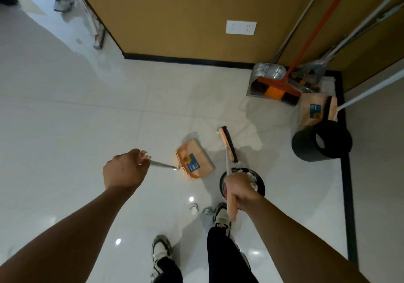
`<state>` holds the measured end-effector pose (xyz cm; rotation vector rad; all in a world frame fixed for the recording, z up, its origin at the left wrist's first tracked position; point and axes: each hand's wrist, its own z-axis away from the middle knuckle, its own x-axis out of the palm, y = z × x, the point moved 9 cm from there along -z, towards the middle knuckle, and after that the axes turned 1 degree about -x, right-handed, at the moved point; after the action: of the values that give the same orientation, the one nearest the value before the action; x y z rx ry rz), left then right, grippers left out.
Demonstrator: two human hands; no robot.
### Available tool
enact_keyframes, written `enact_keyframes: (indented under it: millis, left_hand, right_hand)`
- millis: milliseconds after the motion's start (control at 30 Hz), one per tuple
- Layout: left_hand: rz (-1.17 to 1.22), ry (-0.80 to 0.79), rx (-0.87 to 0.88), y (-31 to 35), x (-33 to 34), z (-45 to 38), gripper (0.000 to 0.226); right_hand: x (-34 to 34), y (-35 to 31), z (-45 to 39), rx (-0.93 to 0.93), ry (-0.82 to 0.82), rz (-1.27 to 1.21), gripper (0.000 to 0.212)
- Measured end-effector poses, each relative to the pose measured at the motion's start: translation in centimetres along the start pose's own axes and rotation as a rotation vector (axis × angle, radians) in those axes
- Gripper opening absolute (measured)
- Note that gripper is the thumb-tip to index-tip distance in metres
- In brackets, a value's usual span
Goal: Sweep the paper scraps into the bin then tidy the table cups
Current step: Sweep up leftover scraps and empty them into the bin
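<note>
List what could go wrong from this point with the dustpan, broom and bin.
1. The small black bin looks heaped with white paper scraps to the rim; more tipping or a brush from the broom could spill them onto the floor.
2. The right hand holds the broom directly over that bin, close to the person's shoe, so a nudge might topple it.
3. The left hand holds the orange dustpan by a thin handle at arm's length; it may swing.

Glossy white floor tiles (76, 118) reflect ceiling lights below the two grips. Beyond them stands a tan wall (175, 13) with a black skirting (188, 59) and a white socket plate (241, 27).
</note>
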<state>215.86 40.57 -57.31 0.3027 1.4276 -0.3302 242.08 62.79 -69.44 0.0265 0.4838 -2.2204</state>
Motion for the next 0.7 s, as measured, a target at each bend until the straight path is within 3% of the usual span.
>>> enact_keyframes:
  millis: [100,200,300,433,633,700]
  left_hand:
    - [-0.003,-0.027,-0.057,-2.8,0.2,0.1,0.025]
    - [0.002,-0.052,-0.063,-4.3,-0.1,0.2,0.028]
    - [0.008,-0.062,-0.040,-4.8,-0.7,0.7,0.031]
    - [0.003,-0.078,-0.013,-5.8,-0.7,2.0,0.028]
    - [0.007,-0.092,-0.127,-9.1,0.3,4.8,0.028]
    - [0.009,-0.085,-0.161,-10.0,0.6,5.6,0.027]
  right_hand:
    - [1.4,0.3,1.4,-0.058,-0.063,-0.031,0.018]
    - [1.0,1.6,3.0,0.000,-0.058,-0.101,0.016]
    - [0.4,2.4,3.3,0.027,0.014,-0.051,0.014]
    - [-1.1,2.1,2.4,-0.080,0.149,0.097,0.016]
    - [-1.7,3.1,0.5,-0.013,0.166,-0.088,0.012]
    - [-0.3,3.1,0.5,0.000,0.105,-0.109,0.010]
